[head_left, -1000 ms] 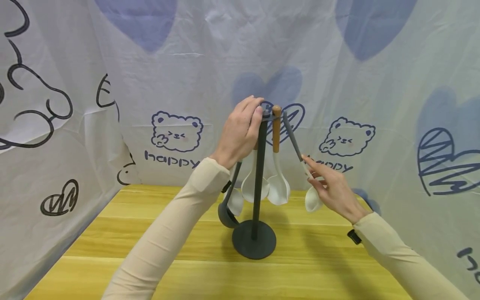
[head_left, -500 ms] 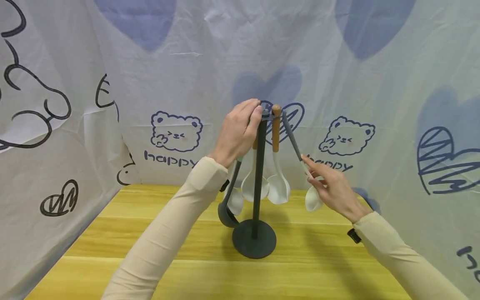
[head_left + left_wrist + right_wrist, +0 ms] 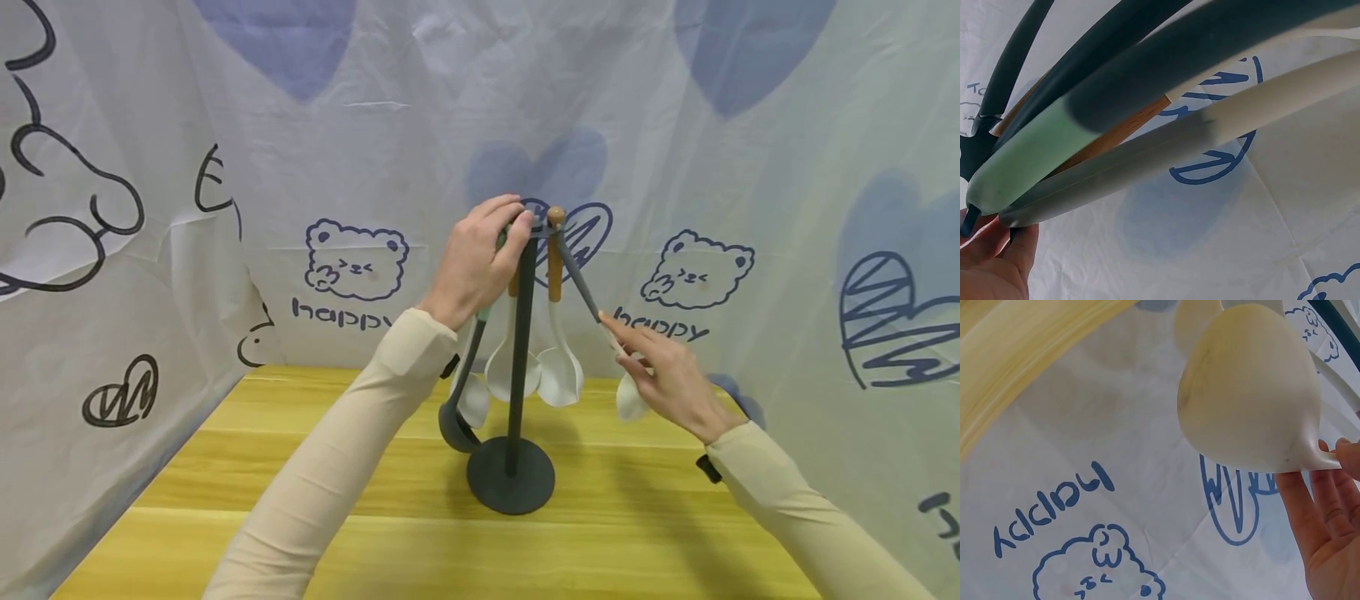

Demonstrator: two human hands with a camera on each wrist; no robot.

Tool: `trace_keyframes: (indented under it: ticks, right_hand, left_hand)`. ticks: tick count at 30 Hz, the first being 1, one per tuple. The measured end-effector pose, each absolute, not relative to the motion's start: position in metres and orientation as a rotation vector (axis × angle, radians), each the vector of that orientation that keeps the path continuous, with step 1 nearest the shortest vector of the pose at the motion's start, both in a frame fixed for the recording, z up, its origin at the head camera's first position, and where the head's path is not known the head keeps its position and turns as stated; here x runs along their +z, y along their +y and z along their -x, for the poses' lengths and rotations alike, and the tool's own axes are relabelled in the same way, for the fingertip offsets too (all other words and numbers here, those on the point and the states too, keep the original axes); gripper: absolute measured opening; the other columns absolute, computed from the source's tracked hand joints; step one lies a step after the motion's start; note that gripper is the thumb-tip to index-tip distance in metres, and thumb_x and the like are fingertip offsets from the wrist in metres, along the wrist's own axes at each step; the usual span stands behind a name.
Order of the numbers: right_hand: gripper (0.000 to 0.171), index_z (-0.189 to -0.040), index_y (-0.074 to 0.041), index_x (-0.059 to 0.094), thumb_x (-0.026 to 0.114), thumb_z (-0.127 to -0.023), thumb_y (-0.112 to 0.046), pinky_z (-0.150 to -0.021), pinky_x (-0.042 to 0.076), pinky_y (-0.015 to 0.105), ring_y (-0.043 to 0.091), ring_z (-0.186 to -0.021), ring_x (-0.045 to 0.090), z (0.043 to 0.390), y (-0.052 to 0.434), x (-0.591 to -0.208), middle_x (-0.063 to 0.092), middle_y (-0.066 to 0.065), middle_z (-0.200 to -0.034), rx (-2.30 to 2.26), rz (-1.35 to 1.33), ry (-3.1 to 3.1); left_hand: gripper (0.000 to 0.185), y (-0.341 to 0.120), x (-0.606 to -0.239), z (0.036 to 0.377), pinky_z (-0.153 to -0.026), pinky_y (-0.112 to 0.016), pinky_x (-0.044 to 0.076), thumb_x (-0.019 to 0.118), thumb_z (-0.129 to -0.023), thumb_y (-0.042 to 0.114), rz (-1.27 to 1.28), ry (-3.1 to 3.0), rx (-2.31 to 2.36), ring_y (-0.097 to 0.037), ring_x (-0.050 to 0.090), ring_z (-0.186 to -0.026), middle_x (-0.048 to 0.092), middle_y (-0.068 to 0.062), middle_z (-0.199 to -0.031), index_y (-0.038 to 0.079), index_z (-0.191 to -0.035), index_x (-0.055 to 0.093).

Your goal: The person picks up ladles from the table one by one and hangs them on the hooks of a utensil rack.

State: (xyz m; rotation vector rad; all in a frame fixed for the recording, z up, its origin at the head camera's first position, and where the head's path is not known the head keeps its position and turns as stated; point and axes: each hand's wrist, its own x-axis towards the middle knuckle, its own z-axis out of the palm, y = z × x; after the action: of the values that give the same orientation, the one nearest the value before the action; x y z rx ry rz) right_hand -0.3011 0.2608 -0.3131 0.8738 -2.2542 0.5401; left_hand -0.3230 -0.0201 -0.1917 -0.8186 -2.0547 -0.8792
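A dark utensil stand point(image 3: 519, 358) rises from a round base, with several utensils hanging from its top. My left hand point(image 3: 480, 258) holds the stand's top, its fingers point(image 3: 1019, 256) next to the hanging handles in the left wrist view. My right hand point(image 3: 667, 371) pinches a white ladle point(image 3: 1250, 394) by its neck, the grey handle point(image 3: 577, 275) slanting up to the stand's top. Whether that handle is hooked on cannot be made out. Beside it hangs a white ladle with a wooden handle point(image 3: 555, 271). A black ladle with a green handle part point(image 3: 1029, 156) hangs under my left hand.
The stand's base point(image 3: 512, 477) rests on a yellow wood-grain table point(image 3: 360, 533). Other white utensils point(image 3: 512, 371) hang behind the post. A pale printed cloth point(image 3: 360, 150) closes off the back and sides.
The grey handle's upper end has shifted slightly left and down, up against the stand's top. My right hand still pinches the ladle; my left hand stays at the stand's top.
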Motion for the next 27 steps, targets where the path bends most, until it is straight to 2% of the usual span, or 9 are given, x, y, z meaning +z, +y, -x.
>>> trace_keyframes:
  ticks: [8,16,23,27]
  right_hand:
    - [0.078,-0.149,-0.016,0.044,0.069,-0.082,0.015,-0.068,0.061,0.032,0.025,-0.087,0.069,0.304,0.249,-0.321,0.068,0.015,-0.105,0.625,-0.964,-2.216]
    - [0.079,-0.151,-0.018,0.038,0.07,-0.084,0.009,-0.071,0.061,0.033,0.026,-0.088,0.071,0.306,0.239,-0.33,0.069,0.016,-0.107,0.701,-0.959,-2.254]
    - [0.08,-0.152,-0.02,0.036,0.072,-0.084,0.006,-0.074,0.061,0.034,0.026,-0.09,0.071,0.304,0.235,-0.331,0.068,0.016,-0.108,0.742,-0.939,-2.275]
    - [0.071,-0.15,-0.018,0.039,0.07,-0.089,-0.001,-0.076,0.061,0.034,0.024,-0.092,0.071,0.303,0.236,-0.332,0.068,0.013,-0.108,0.777,-0.926,-2.294]
  left_hand:
    - [0.04,-0.02,-0.19,0.321,-0.114,-0.03,0.037,0.042,-0.105,0.028,0.823,-2.046,-0.893,-0.025,0.05,-0.133,0.055,-0.012,-0.141,0.004,-0.128,0.064]
    - [0.042,-0.022,-0.194,0.319,-0.111,-0.03,0.039,0.041,-0.105,0.033,0.825,-2.041,-0.962,-0.021,0.051,-0.13,0.055,-0.009,-0.14,0.007,-0.133,0.059]
    - [0.041,-0.03,-0.204,0.315,-0.099,-0.03,0.048,0.042,-0.105,0.031,0.85,-1.961,-1.05,-0.021,0.053,-0.123,0.052,-0.01,-0.14,0.008,-0.135,0.056]
    - [0.042,-0.038,-0.212,0.311,-0.103,-0.032,0.047,0.044,-0.104,0.028,0.834,-1.938,-1.058,-0.024,0.051,-0.128,0.049,-0.012,-0.143,0.005,-0.138,0.053]
